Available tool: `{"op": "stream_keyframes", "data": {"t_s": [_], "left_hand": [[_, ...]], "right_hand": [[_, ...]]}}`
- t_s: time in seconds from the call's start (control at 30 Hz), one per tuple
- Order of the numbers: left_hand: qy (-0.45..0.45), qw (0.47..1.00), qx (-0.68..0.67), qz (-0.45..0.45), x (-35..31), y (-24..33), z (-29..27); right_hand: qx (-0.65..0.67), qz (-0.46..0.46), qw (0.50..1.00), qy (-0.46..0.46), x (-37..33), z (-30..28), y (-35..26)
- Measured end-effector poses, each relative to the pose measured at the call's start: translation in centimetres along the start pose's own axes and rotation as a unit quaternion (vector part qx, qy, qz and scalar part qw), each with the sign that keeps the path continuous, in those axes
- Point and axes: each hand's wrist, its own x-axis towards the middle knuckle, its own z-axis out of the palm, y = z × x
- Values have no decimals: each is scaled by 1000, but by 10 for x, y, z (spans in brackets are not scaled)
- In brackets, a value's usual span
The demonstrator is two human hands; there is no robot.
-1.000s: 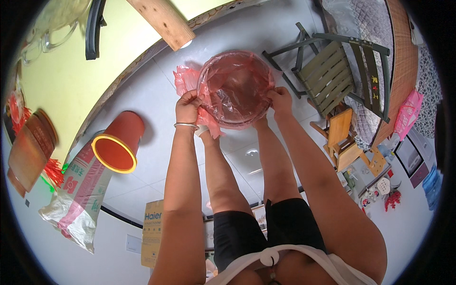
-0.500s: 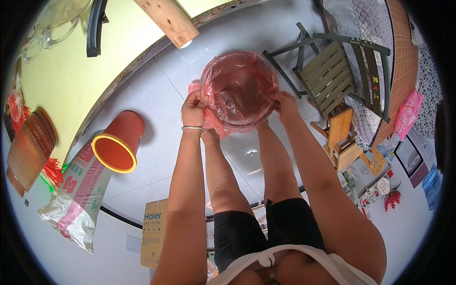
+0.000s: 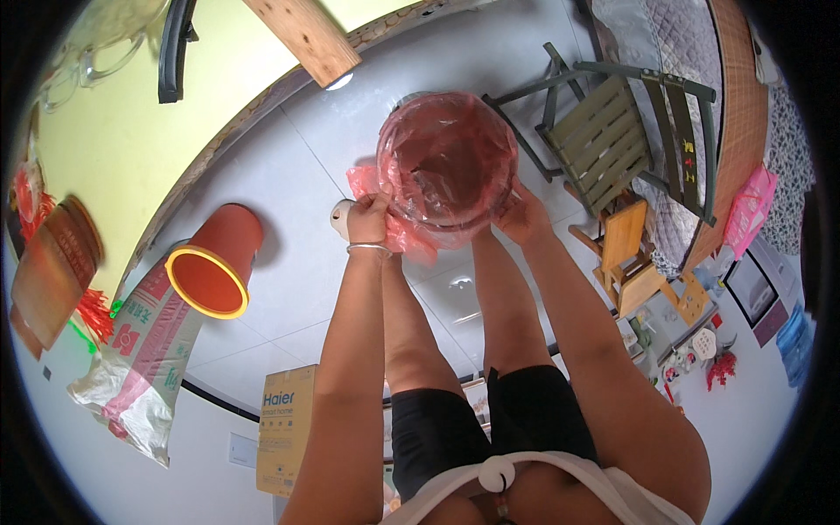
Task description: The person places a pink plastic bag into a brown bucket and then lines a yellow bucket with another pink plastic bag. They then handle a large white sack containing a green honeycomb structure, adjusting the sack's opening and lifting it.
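Bin (image 3: 448, 166), lined. Sits at centre, between both hands, over tiled floor (image 3: 319, 140); round mouth turned up. Looks light and hollow, probably stiff at the rim. Liner (image 3: 409, 238): red, translucent, glossy, crinkled; likely soft, slippery, quick to tear. Best held by the rim, through the liner, at opposite sides.

Left hand (image 3: 366, 219): closed, fingers pinching bunched liner at the near-left rim. Right hand (image 3: 525, 219): half open, loosely curled against the near-right side (pinch on the liner: cannot tell).

Left: pail (image 3: 238, 229), smooth red plastic, yellow lip; beside it, sack (image 3: 144, 372), creased, slick-looking. Near left: box (image 3: 284, 433), brown cardboard, square-edged. Right: chair (image 3: 599, 131), dark frame, slatted green seat; stool (image 3: 626, 232), pale wood.
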Motion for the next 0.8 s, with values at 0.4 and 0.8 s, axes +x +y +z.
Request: {"op": "stream_keyframes", "data": {"t_s": [0.4,0.8], "left_hand": [[-15,998,-37,39,-17,-36,1],[6,985,93,146,27,-54,-5]], "right_hand": [[-410,22,912,5,8,-31,25],[-282,6,959,-26,37,-1,20]]}}
